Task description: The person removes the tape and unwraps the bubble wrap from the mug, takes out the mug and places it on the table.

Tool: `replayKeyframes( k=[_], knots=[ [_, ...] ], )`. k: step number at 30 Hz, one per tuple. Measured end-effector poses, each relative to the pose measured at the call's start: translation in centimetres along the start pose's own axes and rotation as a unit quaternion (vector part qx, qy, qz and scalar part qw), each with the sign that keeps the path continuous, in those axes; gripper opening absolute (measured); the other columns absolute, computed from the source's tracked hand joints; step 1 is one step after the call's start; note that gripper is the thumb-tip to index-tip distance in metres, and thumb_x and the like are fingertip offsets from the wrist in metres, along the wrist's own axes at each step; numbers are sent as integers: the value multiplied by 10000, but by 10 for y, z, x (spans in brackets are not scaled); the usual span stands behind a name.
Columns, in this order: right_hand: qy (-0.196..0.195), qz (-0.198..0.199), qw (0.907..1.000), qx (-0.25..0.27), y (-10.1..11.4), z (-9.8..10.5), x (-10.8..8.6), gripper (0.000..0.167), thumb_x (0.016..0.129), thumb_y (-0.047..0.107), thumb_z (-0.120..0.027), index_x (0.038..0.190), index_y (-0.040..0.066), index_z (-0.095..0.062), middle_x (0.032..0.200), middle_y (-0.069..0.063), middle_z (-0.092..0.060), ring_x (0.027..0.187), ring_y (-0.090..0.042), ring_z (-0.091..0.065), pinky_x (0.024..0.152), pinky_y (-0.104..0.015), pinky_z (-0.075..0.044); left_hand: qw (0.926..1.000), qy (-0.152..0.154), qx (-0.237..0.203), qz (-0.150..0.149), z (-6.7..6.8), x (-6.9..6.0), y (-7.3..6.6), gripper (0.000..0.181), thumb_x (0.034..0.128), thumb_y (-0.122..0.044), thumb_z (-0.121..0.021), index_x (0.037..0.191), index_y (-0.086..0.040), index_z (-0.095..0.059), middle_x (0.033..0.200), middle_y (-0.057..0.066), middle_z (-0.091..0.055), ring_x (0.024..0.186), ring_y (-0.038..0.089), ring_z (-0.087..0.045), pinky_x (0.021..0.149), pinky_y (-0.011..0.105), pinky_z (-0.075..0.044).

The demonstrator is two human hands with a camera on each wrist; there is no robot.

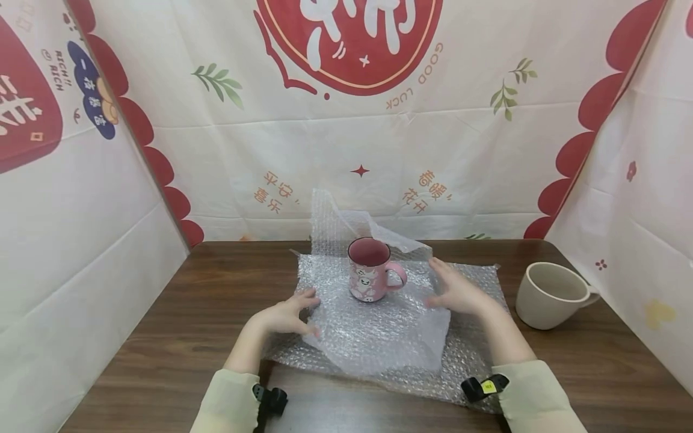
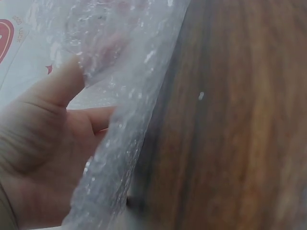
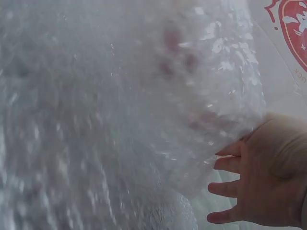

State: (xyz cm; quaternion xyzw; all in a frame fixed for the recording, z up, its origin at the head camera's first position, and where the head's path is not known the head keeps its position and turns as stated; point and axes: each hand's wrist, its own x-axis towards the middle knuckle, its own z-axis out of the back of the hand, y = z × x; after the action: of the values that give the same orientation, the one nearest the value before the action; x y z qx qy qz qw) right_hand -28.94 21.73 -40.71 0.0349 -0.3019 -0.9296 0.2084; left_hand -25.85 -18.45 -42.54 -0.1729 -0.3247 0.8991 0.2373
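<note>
A pink mug (image 1: 368, 279) with white cartoon figures stands upright on a sheet of bubble wrap (image 1: 379, 337), its handle to the right. That sheet's far end curls up behind the mug. A larger bubble wrap sheet (image 1: 471, 355) lies beneath it. My left hand (image 1: 284, 314) is at the upper sheet's left edge, fingers and thumb spread; in the left wrist view its fingertips are partly behind the bubble wrap (image 2: 120, 129). At the right edge, my right hand (image 1: 461, 290) has its fingers extended beside the film (image 3: 206, 96). Neither hand touches the mug.
A beige mug (image 1: 549, 296) stands on the right of the brown wooden table (image 1: 178, 337), handle to the right. A printed white cloth (image 1: 346, 144) hangs behind the table and along both sides. A grey surface (image 1: 335, 403) shows near the front edge.
</note>
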Motion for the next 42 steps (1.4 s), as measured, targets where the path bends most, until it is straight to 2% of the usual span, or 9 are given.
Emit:
replayKeyframes(
  k=[4,9,13,17,24,33,38,40,42],
  knots=[
    [279,-95,9995,-120,-2,1,-7,1047,706,202,-825,1470,-104,-178,1510,-348,-74,1348,-552,-69,1026,-694,-129,9993,202,310,8,1,-3,0,944,744,-385,-805,1480,-31,-331,1575,165,-121,1416,416,-20,1056,677,-76],
    [553,-226,9977,-309,-4,2,-15,1067,655,187,-852,1480,-61,-223,1519,-333,-60,1349,-547,-78,1017,-702,-146,9982,396,453,69,1,-3,1,1007,714,-374,-819,1507,-68,-279,1584,152,-81,1426,382,10,1079,643,-54],
    [743,-143,9953,-611,-8,3,-21,1027,641,257,-863,1451,-57,-317,1507,-344,-105,1340,-554,-111,1013,-706,-154,9973,492,535,103,0,-4,2,1046,701,-388,-827,1518,-81,-250,1588,143,-65,1430,362,27,1087,629,-41],
    [1029,-99,9924,-664,-11,4,-30,1010,647,346,-858,1429,-59,-363,1495,-352,-141,1335,-567,-104,1000,-726,-135,9965,565,611,120,1,-5,1,1076,692,-414,-831,1524,-89,-232,1590,136,-52,1431,355,36,1090,623,-33],
    [1545,-266,9853,-683,-17,4,-38,1084,644,427,-854,1465,-26,-311,1511,-321,-142,1347,-554,-81,984,-740,-148,9946,689,749,224,1,-4,-1,1131,670,-445,-838,1536,-113,-191,1595,107,-7,1435,320,54,1101,599,-10],
    [1600,-165,9850,-631,-21,4,-38,1100,658,439,-846,1473,-35,-278,1509,-327,-135,1346,-554,-84,980,-746,-138,9915,655,1062,356,-4,-1,-2,1151,656,-420,-861,1541,-139,-182,1598,93,-5,1439,306,39,1105,592,-23],
    [1655,-161,9837,-687,-16,5,-38,1093,665,436,-843,1471,-40,-279,1511,-326,-134,1347,-550,-95,1005,-720,-143,9879,705,1289,491,-1,-1,-7,1154,650,-438,-861,1540,-143,-189,1599,84,-23,1440,305,17,1098,609,-48],
    [1710,-142,9827,-701,-14,7,-38,1079,675,427,-840,1468,-46,-282,1508,-332,-136,1346,-551,-98,1017,-708,-137,9880,777,1228,517,2,-1,-10,1133,659,-435,-857,1537,-137,-206,1598,87,-37,1440,313,6,1097,611,-49],
    [1794,-121,9818,-617,-12,10,-37,1037,705,397,-829,1464,-54,-285,1503,-341,-141,1347,-550,-101,1029,-695,-134,9905,876,914,529,7,1,-12,1080,687,-399,-849,1529,-122,-233,1596,97,-53,1438,325,4,1100,604,-49]
  ],
)
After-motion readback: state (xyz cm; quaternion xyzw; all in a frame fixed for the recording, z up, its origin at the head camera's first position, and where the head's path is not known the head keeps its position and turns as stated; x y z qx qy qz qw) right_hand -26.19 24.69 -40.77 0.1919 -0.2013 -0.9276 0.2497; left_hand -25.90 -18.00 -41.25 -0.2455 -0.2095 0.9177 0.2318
